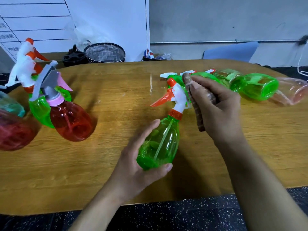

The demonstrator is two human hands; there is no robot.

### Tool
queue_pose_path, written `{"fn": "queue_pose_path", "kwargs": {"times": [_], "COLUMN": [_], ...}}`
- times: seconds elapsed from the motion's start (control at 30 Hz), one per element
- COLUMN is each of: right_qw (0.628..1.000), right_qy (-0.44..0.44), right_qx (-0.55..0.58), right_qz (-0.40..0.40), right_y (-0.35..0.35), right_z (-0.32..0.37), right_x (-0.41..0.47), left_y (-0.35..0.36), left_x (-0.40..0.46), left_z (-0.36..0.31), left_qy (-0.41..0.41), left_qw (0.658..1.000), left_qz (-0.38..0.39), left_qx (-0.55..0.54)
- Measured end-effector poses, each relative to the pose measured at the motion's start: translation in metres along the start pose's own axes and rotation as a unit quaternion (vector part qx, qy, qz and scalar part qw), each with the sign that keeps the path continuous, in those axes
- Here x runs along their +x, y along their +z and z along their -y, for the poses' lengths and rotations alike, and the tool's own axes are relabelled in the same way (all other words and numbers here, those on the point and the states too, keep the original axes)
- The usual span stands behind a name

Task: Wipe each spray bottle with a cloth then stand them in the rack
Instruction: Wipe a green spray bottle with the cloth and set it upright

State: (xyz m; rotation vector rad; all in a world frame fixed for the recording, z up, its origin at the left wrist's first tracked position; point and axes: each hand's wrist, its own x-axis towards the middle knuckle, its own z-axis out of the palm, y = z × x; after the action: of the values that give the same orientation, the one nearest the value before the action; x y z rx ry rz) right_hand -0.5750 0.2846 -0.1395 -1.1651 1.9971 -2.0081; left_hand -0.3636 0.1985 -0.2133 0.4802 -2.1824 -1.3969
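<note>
My left hand grips the base of a green spray bottle with a white and orange trigger head, held tilted above the wooden table. My right hand holds a folded brown cloth against the bottle's head and neck. Several more green bottles and a clear pink one lie on their sides at the right. At the left stand a red bottle with a grey and pink head, a green bottle behind it and other bottles cut off by the frame edge. No rack can be made out.
A round mesh basket and a black holder sit behind the table's far edge by a white board. A blue chair back stands at the far right. Dark speckled floor lies below the near table edge.
</note>
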Motion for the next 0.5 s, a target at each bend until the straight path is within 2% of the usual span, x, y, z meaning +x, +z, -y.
{"fn": "queue_pose_path", "kwargs": {"times": [0.17,0.5], "right_qw": [0.997,0.979], "right_qy": [-0.055,-0.014], "right_qx": [-0.055,-0.181], "right_qz": [0.017,0.094], "right_y": [0.010,-0.010], "right_z": [-0.005,-0.027], "right_x": [0.000,-0.003], "left_y": [0.000,-0.001], "left_x": [0.000,0.001], "left_z": [0.002,0.002], "left_qy": [0.006,-0.020], "left_qw": [1.000,0.997], "left_qz": [0.008,-0.037], "left_qx": [0.010,-0.067]}}
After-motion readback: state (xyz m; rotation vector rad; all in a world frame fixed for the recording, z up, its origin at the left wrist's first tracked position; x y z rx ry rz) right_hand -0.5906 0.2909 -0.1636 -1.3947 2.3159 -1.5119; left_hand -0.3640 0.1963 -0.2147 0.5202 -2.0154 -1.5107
